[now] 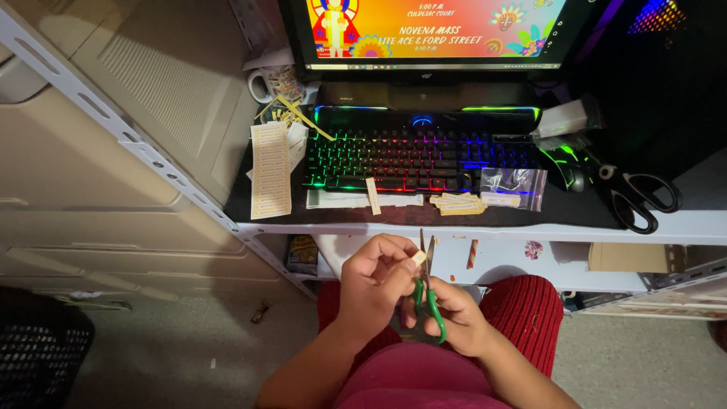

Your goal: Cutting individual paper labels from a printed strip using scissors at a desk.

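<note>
Fingers of your left hand (pixel 375 276) pinch a small paper slip (pixel 418 258) over your lap, while your right hand (pixel 453 316) grips green-handled scissors (pixel 429 291), blades nearly closed at the slip. Keep fingertips clear; cut squarely.

The strip of black desk mat (pixel 575 208) before the backlit rainbow keyboard (pixel 420 155) is crowded with cut paper labels (pixel 458 202); black-handled scissors (pixel 640 195) block its right end.

Two pairs of scissors show: a green-handled pair (pixel 426 291) at six o'clock and a black pair (pixel 640 195) at three o'clock. There is one lit keyboard (pixel 420 155), one mug (pixel 274 83) at eleven, and one clear bag (pixel 513 187).
</note>
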